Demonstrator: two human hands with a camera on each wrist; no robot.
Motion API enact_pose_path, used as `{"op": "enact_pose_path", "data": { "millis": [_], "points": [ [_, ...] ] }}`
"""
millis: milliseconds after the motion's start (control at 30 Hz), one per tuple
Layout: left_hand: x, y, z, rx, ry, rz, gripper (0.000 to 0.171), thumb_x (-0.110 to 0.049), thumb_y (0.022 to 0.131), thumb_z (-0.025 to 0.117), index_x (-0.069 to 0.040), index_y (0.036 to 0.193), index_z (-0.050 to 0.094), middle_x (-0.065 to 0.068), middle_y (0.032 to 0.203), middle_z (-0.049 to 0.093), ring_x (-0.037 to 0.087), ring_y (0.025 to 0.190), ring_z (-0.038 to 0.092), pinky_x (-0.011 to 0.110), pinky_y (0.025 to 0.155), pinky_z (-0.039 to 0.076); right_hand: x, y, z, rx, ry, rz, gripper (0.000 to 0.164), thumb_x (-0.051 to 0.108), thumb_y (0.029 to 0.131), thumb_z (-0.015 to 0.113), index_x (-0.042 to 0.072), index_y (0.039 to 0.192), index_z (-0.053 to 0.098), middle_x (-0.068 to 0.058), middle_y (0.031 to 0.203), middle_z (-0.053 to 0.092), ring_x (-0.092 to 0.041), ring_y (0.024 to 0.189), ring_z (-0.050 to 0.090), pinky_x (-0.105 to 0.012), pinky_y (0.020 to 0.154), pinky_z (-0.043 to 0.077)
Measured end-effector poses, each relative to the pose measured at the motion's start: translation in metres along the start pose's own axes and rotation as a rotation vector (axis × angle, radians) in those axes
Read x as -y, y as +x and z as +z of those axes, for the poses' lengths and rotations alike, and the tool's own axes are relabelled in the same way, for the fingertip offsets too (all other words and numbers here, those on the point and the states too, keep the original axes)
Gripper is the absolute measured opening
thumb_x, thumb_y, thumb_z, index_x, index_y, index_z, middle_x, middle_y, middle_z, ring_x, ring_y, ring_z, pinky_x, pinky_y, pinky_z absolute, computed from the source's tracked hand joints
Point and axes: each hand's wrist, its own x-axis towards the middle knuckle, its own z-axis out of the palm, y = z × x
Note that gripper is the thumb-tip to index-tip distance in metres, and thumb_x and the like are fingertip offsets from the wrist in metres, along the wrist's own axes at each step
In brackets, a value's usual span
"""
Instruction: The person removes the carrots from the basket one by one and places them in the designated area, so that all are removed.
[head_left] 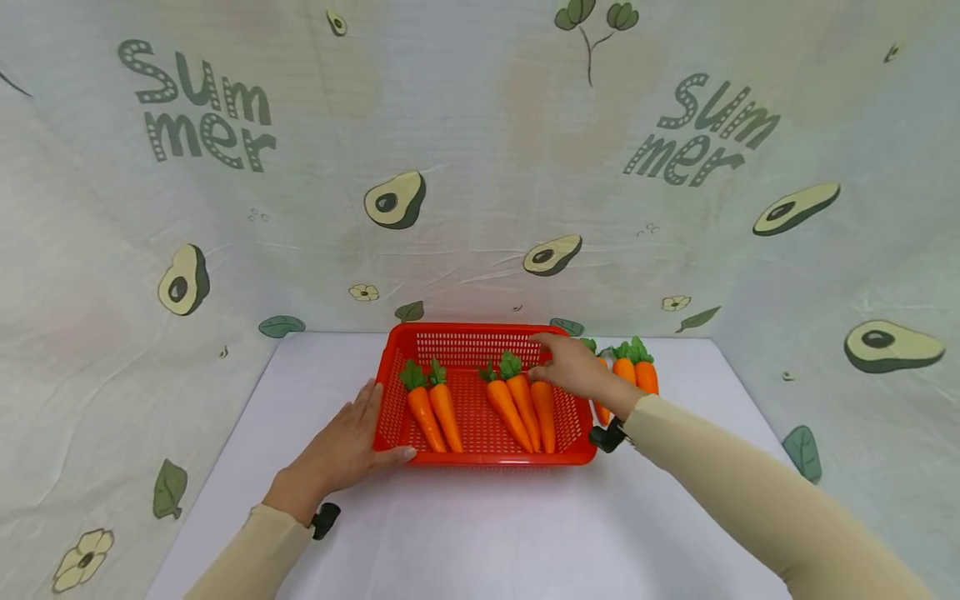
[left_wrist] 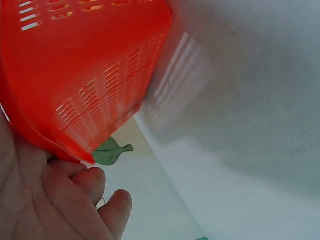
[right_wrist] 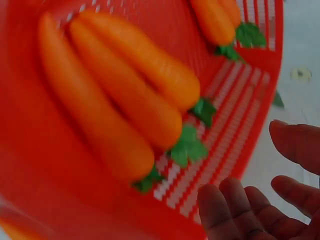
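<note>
A red plastic basket (head_left: 480, 458) stands on the table with orange carrots in it, their green tops toward the back. Two carrots (head_left: 435, 417) lie on its left side, and three carrots (head_left: 525, 412) lie side by side on its right. My left hand (head_left: 345, 442) rests against the basket's front left corner, fingers along the left rim and thumb at the front rim. Over the right part of the basket is my right hand (head_left: 573, 367), fingers spread and nothing between them. In the right wrist view the right hand (right_wrist: 260, 200) is near the leafy tops.
Outside the basket's right side lie more carrots (head_left: 637, 373), partly covered by the right forearm. A white cloth covers the table (head_left: 480, 533). Behind it hangs a printed curtain (head_left: 465, 108) with avocados and lettering.
</note>
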Motion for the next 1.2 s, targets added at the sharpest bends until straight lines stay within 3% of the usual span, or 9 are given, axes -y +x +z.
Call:
{"op": "enact_pose_path", "data": {
  "millis": [100,200,333,467,867,1200],
  "points": [
    [0.001,-0.001,-0.001,0.01,-0.016,-0.009,0.13,-0.085,0.085,0.06,0.005,0.166,0.012,0.025,0.175,0.012,0.046,0.159,0.025,0.059,0.129,0.026,0.016,0.011,0.017,0.09,0.03,-0.035,0.067,0.018,0.094,0.078,0.004,0.154,0.052,-0.023,0.144,0.064,-0.04,0.129,0.063,-0.052,0.105,0.056],
    [0.001,-0.002,-0.001,0.016,-0.033,-0.013,0.13,-0.085,0.085,0.06,0.004,0.167,0.012,0.023,0.176,0.011,0.044,0.16,0.022,0.059,0.129,0.025,0.023,0.019,0.029,0.157,0.056,-0.04,0.066,0.012,0.092,0.08,0.004,0.152,0.054,-0.023,0.141,0.065,-0.038,0.123,0.065,-0.048,0.1,0.059],
    [0.0,0.0,0.001,0.025,-0.044,-0.017,0.131,-0.086,0.084,0.06,0.002,0.167,0.011,0.022,0.176,0.01,0.044,0.16,0.023,0.059,0.129,0.025,0.021,0.027,0.039,0.229,0.131,-0.003,0.066,0.003,0.09,0.079,0.004,0.151,0.055,-0.025,0.137,0.065,-0.03,0.108,0.068,-0.042,0.088,0.064],
    [0.001,-0.001,0.001,0.032,-0.051,-0.03,0.131,-0.086,0.084,0.061,0.001,0.168,0.01,0.02,0.177,0.009,0.044,0.16,0.024,0.059,0.128,0.027,0.019,0.03,0.045,0.282,0.24,0.045,0.067,-0.002,0.088,0.077,0.003,0.151,0.054,-0.026,0.142,0.062,-0.027,0.105,0.069,-0.042,0.083,0.065],
    [0.002,-0.003,0.0,0.022,-0.037,-0.024,0.13,-0.085,0.085,0.06,0.002,0.168,0.01,0.02,0.177,0.009,0.046,0.158,0.027,0.058,0.127,0.03,0.018,0.037,0.057,0.299,0.302,0.058,0.073,-0.003,0.085,0.079,-0.002,0.152,0.05,-0.024,0.146,0.062,-0.037,0.132,0.062,-0.043,0.096,0.062],
    [0.0,-0.002,-0.001,0.03,-0.037,-0.049,0.131,-0.087,0.083,0.06,0.0,0.168,0.01,0.019,0.177,0.009,0.048,0.156,0.03,0.059,0.126,0.032,0.019,0.043,0.073,0.328,0.223,0.05,0.07,0.006,0.087,0.082,0.003,0.151,0.053,-0.019,0.137,0.067,-0.029,0.117,0.067,-0.044,0.1,0.059]
  ]
}}
